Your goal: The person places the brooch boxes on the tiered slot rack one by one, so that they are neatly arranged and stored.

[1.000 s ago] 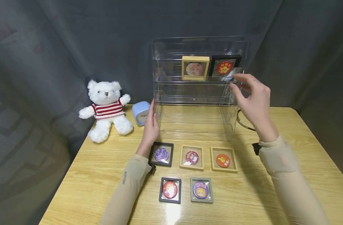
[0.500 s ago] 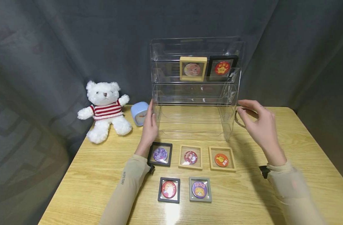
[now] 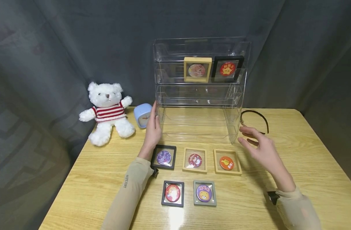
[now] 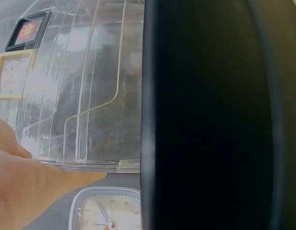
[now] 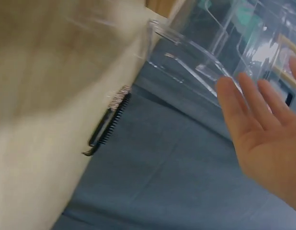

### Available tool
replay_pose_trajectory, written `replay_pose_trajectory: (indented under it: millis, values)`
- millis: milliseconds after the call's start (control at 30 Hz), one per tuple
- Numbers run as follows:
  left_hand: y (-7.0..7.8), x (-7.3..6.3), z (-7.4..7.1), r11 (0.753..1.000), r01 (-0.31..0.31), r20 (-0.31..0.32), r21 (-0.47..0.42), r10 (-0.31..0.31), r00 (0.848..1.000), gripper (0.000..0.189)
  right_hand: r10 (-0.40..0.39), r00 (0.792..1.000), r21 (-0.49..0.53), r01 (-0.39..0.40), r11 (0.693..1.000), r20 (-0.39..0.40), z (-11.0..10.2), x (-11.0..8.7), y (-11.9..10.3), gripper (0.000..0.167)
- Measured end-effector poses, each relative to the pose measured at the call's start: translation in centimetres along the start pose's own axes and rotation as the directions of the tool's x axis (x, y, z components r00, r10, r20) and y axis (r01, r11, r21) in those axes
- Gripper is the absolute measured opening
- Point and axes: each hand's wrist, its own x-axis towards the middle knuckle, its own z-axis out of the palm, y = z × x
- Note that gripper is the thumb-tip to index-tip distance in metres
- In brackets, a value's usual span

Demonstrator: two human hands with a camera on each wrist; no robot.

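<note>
Left of centre, the left hand (image 3: 153, 131), fingers straight, touches the far, clear rack (image 3: 198, 92) — a hard push could topple its two upright frames (image 3: 197, 70); rightward, the right hand (image 3: 261, 147), half-open, holds nothing near the thumbs-up frame (image 3: 227, 163).

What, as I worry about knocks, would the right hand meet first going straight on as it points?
The right hand would probably meet the clear rack first, low on its right side; depth is hard to judge.
</note>
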Motion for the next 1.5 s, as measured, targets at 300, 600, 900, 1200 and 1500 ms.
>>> replay_pose_trajectory:
  millis: [300,600,900,1200,1500]
  values:
    - [0.2,0.0,0.0,1.000,-0.001,-0.007,-0.003,0.001,1.000,0.059,0.018,0.989,-0.019,-0.016,1.000,0.147,0.3,-1.8,1.3,0.043]
    - [0.3,-0.1,-0.1,1.000,0.018,-0.004,0.003,-0.018,1.000,0.060,0.065,0.948,-0.023,-0.061,0.998,0.311,0.6,-3.0,2.0,0.063]
    - [0.2,-0.1,-0.1,1.000,0.012,-0.002,0.000,-0.012,1.000,0.060,0.010,0.912,-0.009,-0.007,1.000,0.411,0.8,-3.5,2.3,0.084]
    - [0.1,-0.1,0.0,1.000,0.011,-0.007,-0.006,-0.011,1.000,0.060,-0.067,0.913,-0.095,0.115,0.989,0.402,1.0,-3.7,2.6,0.101]
    - [0.2,-0.1,0.1,1.000,0.014,0.001,-0.007,-0.014,1.000,0.060,-0.016,0.889,-0.147,0.093,0.985,0.457,1.4,-3.4,2.5,0.105]
